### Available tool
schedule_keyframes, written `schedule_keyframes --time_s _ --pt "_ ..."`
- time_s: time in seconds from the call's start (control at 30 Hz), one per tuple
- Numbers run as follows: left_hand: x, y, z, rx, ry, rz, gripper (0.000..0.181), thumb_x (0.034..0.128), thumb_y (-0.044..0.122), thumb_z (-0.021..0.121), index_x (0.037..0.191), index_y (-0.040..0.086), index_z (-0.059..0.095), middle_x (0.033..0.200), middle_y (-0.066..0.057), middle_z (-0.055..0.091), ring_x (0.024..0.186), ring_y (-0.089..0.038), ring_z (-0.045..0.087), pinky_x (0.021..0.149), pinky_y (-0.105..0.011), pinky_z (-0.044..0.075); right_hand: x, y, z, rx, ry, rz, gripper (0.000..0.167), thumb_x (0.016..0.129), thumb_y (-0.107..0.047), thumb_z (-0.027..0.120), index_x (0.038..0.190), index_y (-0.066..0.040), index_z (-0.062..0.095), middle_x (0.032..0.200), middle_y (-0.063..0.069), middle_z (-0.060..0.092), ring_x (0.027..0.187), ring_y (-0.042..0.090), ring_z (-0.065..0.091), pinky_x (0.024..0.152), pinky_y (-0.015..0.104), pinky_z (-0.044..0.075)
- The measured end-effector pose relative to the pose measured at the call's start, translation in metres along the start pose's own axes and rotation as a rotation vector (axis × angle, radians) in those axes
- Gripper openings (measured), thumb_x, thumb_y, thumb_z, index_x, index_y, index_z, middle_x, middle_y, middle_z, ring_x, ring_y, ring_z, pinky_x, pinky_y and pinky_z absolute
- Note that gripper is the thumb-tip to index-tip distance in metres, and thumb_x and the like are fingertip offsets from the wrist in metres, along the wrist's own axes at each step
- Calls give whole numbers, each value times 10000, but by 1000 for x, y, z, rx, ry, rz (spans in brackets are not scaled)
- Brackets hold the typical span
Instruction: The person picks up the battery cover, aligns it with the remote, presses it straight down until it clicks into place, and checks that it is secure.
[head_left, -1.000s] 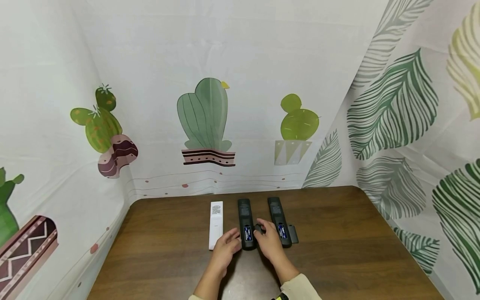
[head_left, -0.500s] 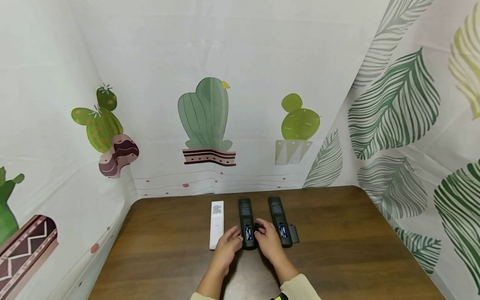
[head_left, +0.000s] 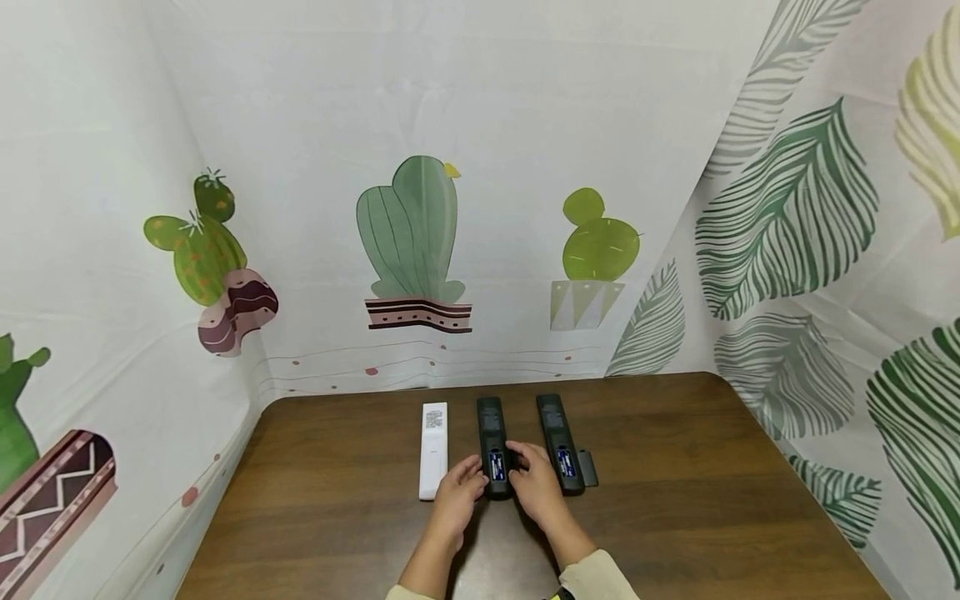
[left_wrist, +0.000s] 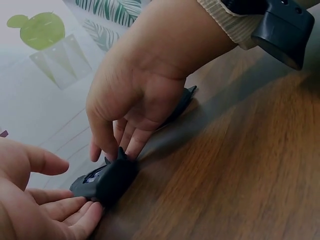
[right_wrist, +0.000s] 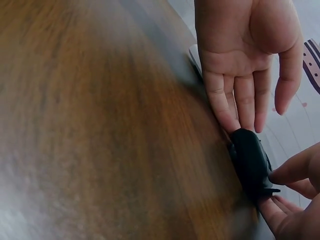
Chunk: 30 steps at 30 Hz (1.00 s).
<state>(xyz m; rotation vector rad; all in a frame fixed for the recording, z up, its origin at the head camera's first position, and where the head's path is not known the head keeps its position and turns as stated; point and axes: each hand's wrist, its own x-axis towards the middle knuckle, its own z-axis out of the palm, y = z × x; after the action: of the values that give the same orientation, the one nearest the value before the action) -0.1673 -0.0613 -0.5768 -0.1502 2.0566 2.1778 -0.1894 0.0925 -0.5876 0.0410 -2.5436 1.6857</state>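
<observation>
A black remote control (head_left: 491, 423) lies back up in the middle, blue batteries (head_left: 497, 467) showing in its uncovered compartment. Along its left side rest the nearly straight fingers of my left hand (head_left: 456, 498), thumb raised and apart in the left wrist view. At its right edge, my right hand (head_left: 537, 487) pinches a thin dark battery cover (right_wrist: 270, 191) between thumb and fingers. The cover stands on edge beside the remote, mostly hidden by my fingers. A second black remote (head_left: 554, 423), batteries also exposed, lies just right of my right hand.
A white remote (head_left: 432, 458) lies left of my left hand, back up. Beside the second black remote rests another dark battery cover (head_left: 588, 468). The brown wooden table (head_left: 322, 492) meets a printed cloth backdrop (head_left: 510, 250) at its far edge.
My right hand has drawn closer to the middle remote, bringing the battery cover to its right edge. The left fingers have moved slightly right, against the remote's left side.
</observation>
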Motion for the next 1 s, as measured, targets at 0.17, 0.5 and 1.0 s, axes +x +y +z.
schedule_keyframes --time_s 0.17,0.5,1.0 --pt "1 0 1 -25 9 5 542 953 49 543 1455 -121 425 1476 -337 474 1332 -421 528 1042 -497 507 0 2 1 2 0 -2 442 843 94 624 1267 -24 668 1353 231 528 1222 413 589 967 459 549" --pt "4 -6 4 -70 44 -1 619 881 -23 578 1470 -112 411 1482 -322 473 1223 -348 602 959 -440 556 0 0 1 15 -2 33 447 845 105 589 1259 -37 677 1371 214 526 1263 401 573 993 467 536" --pt "9 -12 6 -60 19 -3 641 859 -48 640 1452 -141 416 1445 -367 484 1305 -433 557 990 -358 549 -1 0 2 78 8 32 448 810 144 580 1225 8 680 1348 261 506 1242 419 578 958 419 553"
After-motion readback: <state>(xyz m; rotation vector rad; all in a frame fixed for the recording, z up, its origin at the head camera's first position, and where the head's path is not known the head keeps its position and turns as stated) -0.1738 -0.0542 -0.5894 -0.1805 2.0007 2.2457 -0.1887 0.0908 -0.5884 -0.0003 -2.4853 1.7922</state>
